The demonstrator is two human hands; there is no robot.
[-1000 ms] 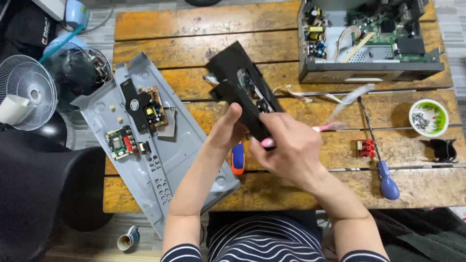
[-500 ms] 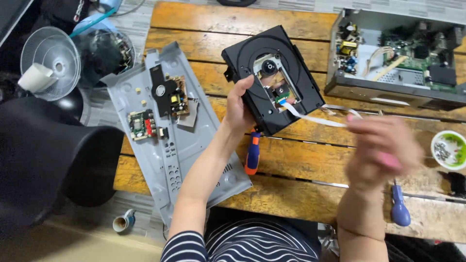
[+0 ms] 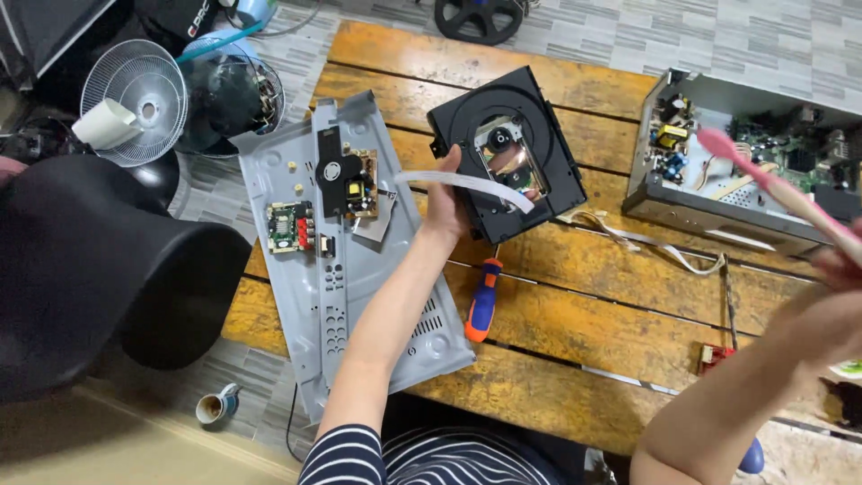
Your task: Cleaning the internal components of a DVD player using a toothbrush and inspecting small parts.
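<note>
Left hand (image 3: 446,202) gripped black disc drive (image 3: 507,153) at its seven o'clock edge; right hand (image 3: 831,310) clenched around pink brush (image 3: 772,190).

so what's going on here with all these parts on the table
A person is taking electronics apart at a wooden table. Their left hand grips the edge of a black disc drive unit with a white ribbon cable across it. Their right hand holds up a pink brush. An orange-and-blue screwdriver lies beside a grey metal cover.
</note>
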